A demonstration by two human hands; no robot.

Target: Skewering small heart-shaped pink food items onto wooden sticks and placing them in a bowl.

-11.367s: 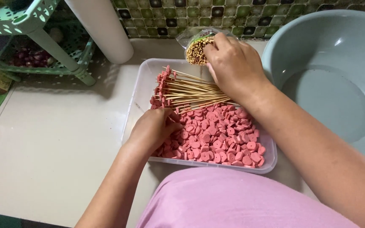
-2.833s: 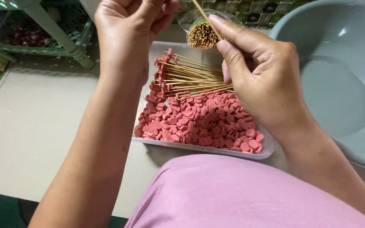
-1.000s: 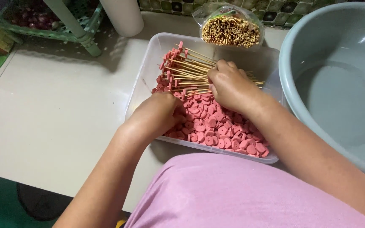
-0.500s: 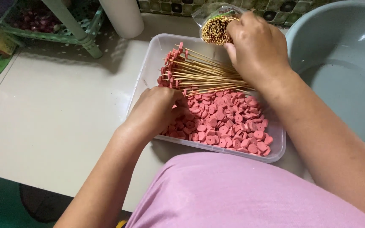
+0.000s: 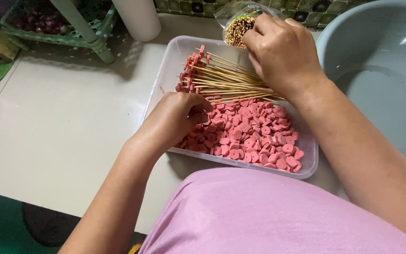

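A clear plastic tray (image 5: pixel 167 70) holds many pink sausage slices (image 5: pixel 254 131) and a pile of wooden skewers (image 5: pixel 222 80) with slices threaded at their left ends. My left hand (image 5: pixel 177 117) rests in the slices at the tray's left side, fingers curled over some of them. My right hand (image 5: pixel 283 51) reaches to the back of the tray, fingertips at a plastic bag of bare skewers (image 5: pixel 236 28) standing on end. Whether it grips a skewer is hidden by the fingers.
A large grey-blue basin (image 5: pixel 381 80) stands at the right. A white cylinder (image 5: pixel 137 19) and a green plastic rack (image 5: pixel 81 33) stand at the back left on the pale floor tiles (image 5: pixel 57 127). A tiled wall runs behind.
Since a second ago my right hand has moved from the skewer pile up to the bag of bare skewers. My left hand stays in the slices.
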